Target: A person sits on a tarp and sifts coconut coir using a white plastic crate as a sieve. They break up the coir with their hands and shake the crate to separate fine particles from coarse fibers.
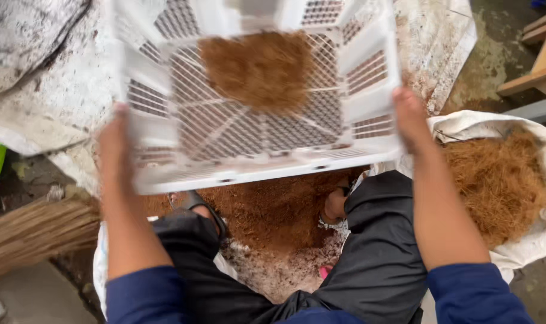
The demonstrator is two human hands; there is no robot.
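We held a white plastic mesh crate (255,102) with both hands, in the upper middle of the frame. Our left hand (114,141) was closed around the crate's left rim, and our right hand (408,117) gripped its right rim, fingers wrapped over the edge. The crate looked blurred and was tilted toward us. A clump of brown coconut fibre (258,69) lay on its mesh bottom, toward the far side.

Below the crate, at the centre of the frame, a heap of fine reddish-brown coir dust (273,216) lay on the ground between our feet. We wore dark trousers (375,252) and blue sleeves (471,294), which filled the lower part of the frame. A sandal (192,201) showed on one foot just beside the heap.

At the right of the frame, a white sack (525,246) stood open, full of coarse brown fibre (498,180). At the lower left lay a straw broom (36,231). Pale sheeting (51,90) covered the upper left, and wooden planks (545,60) showed in the upper right corner.
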